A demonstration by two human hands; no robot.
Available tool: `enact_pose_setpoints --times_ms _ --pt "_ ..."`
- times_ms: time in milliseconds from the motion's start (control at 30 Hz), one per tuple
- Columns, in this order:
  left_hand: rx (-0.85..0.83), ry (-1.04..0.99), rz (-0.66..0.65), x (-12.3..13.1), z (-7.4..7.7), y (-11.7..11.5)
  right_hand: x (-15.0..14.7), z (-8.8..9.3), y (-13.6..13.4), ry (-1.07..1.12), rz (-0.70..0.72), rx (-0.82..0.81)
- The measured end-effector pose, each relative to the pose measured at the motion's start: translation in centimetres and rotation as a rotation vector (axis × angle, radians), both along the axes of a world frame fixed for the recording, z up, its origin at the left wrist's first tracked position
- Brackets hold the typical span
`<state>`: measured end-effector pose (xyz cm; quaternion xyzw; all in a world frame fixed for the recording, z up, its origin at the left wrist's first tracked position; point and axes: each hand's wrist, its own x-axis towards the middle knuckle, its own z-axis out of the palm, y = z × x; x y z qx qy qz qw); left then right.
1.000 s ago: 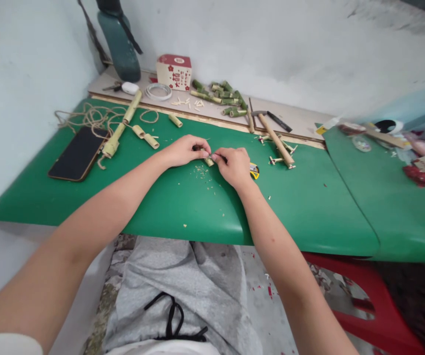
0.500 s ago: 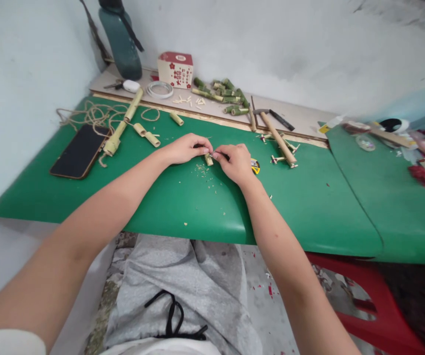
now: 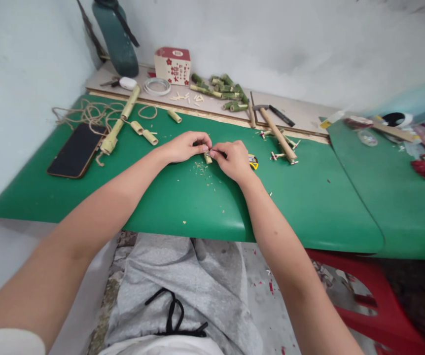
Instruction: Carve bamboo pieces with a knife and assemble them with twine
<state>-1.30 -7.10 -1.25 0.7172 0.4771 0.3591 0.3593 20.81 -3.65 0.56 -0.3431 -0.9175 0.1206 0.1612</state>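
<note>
My left hand (image 3: 188, 147) and my right hand (image 3: 231, 158) meet fingertip to fingertip over the green mat (image 3: 153, 197). Both are closed in a pinch. What lies between the fingertips is too small to make out. Just below them, a short bamboo piece (image 3: 207, 158) stands out, partly hidden by the fingers. Pale shavings (image 3: 200, 168) are scattered in front of it. Beside my right hand lies a yellow-and-black cutter (image 3: 253, 161), partly covered by that hand.
On the right a hammer (image 3: 277, 133) lies across small bamboo figures. Along the back board are cut bamboo pieces (image 3: 230, 93), a red-and-white box (image 3: 173, 66) and a teal bottle (image 3: 118, 42). Left are a phone (image 3: 76, 150), twine (image 3: 87, 112) and a longer bamboo length (image 3: 130, 102).
Both hands keep their pinch over the bamboo piece, with only a slight shift of the fingers. The whole view has moved slightly.
</note>
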Motion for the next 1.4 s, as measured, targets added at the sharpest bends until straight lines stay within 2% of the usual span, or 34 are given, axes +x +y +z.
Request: enact_pose_setpoints --times_ms 667,1033,1200,1400 --pt "0.004 -0.074 -0.025 -0.2 -0.4 0.3 -0.2 -0.1 0.0 -0.025 0.004 0.012" --pt "-0.006 -0.049 -0.032 -0.2 0.5 0.0 0.2 0.8 -0.4 -0.057 0.000 -0.043" --pt "-0.003 -0.046 0.017 -0.6 0.4 0.3 0.9 0.6 -1.4 -0.091 0.115 -0.077" --pt "0.002 -0.038 0.018 -0.5 0.6 0.1 0.4 0.3 -1.3 -0.004 -0.037 -0.007"
